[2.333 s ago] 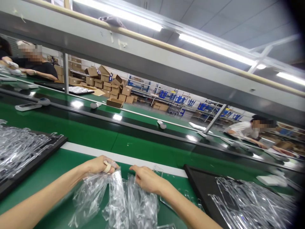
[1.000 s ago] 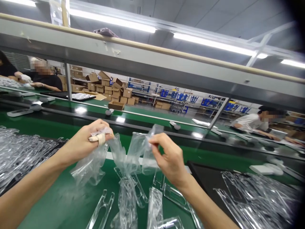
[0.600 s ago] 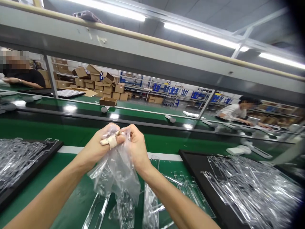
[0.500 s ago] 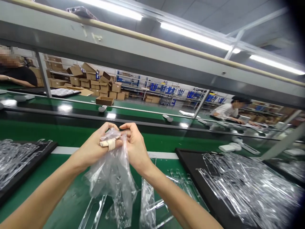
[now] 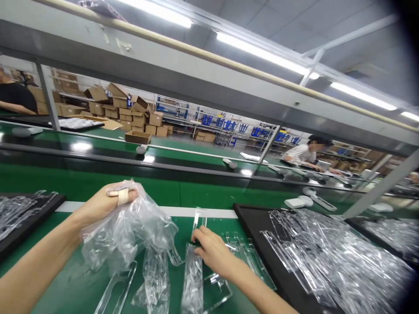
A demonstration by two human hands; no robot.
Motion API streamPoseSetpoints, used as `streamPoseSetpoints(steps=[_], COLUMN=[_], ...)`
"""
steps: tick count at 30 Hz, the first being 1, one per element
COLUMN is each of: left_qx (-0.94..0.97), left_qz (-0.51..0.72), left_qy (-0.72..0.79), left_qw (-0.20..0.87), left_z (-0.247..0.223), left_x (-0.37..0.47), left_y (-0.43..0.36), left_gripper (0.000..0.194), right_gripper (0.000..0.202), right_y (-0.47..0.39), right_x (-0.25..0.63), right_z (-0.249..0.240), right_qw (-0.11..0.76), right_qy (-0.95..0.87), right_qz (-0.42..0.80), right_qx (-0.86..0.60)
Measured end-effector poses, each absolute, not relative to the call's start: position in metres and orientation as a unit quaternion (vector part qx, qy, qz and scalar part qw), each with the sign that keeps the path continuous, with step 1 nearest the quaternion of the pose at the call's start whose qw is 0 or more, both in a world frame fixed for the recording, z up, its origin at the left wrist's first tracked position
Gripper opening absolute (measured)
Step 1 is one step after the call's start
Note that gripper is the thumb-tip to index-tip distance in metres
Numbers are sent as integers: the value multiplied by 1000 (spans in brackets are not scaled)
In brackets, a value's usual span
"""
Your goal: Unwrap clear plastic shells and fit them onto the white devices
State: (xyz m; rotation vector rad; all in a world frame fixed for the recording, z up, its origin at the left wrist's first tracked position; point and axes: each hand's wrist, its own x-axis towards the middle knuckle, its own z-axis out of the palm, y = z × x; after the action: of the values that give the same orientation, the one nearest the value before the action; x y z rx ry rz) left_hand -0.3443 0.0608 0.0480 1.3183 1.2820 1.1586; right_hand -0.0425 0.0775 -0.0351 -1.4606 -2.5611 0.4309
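My left hand (image 5: pixel 113 198), with a beige wrap round one finger, is closed on a crumpled clear plastic bag (image 5: pixel 131 226) that drapes over the wrist and hangs down. Lower and to the right is my right hand (image 5: pixel 216 253), palm down, its thumb and bent fingers slightly apart. Its fingertips are at a clear plastic frame (image 5: pixel 199 216) and the upper end of a filled clear bag (image 5: pixel 192 279); whether they grip either is hard to see. Another clear bag (image 5: pixel 156 279) lies below the left hand, beside a loose U-shaped clear plastic piece (image 5: pixel 119 285).
On the right, a black tray (image 5: pixel 242 213) bears a heap of clear plastic pieces (image 5: pixel 334 253). Another black tray (image 5: pixel 55 205) is at the left. A grey rail (image 5: pixel 163 163) crosses beyond the green table (image 5: pixel 216 192). White parts (image 5: pixel 294 203) lie at the right. Co-workers sit farther off.
My hands were together at the bag and have separated. The left carried the bag to the left; the right let go of it and moved down to the clear pieces.
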Motion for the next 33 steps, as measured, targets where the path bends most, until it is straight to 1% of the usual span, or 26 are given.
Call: streamPoseSetpoints(steps=[2, 5, 10, 16, 20, 22, 23, 25, 28, 30, 31, 33], left_qx=[520, 507, 562, 631, 630, 618, 614, 602, 566, 555, 548, 519], left_qz=[465, 475, 465, 420, 394, 388, 398, 429, 452, 452, 460, 494], left_qy=[518, 523, 510, 448, 430, 418, 399, 367, 396, 439, 458, 502], left_qw=[495, 493, 456, 475, 513, 541, 553, 565, 564, 543, 528, 484], left_z=[47, 49, 51, 46, 46, 47, 48, 49, 50, 53, 54, 58], left_x=[-346, -347, -353, -356, -347, -338, -333, -325, -329, -341, -349, -365], left_y=[60, 56, 51, 55, 60, 60, 60, 58, 54, 49, 46, 40], left_gripper=[32, 32, 32, 31, 28, 33, 33, 25, 22, 24, 26, 30], right_gripper=[20, 19, 16, 16, 15, 16, 17, 16, 12, 14, 17, 27], right_y=[73, 68, 57, 65, 71, 69, 67, 64, 66, 71, 75, 83], right_x=[-44, -46, -40, -35, -49, -70, -83, -113, -149, -163, -166, -169], right_z=[-40, -20, 30, 59, 75, 76, 75, 67, 54, 45, 41, 30], right_qw=[84, 103, 210, 325, 355, 366, 374, 407, 455, 449, 438, 381], right_qy=[-857, -870, -893, -896, -893, -895, -894, -881, -858, -858, -861, -883], right_qz=[133, 126, 91, 75, 90, 127, 148, 172, 125, 104, 113, 148], right_qx=[-490, -466, -388, -291, -262, -221, -197, -169, -202, -227, -232, -232])
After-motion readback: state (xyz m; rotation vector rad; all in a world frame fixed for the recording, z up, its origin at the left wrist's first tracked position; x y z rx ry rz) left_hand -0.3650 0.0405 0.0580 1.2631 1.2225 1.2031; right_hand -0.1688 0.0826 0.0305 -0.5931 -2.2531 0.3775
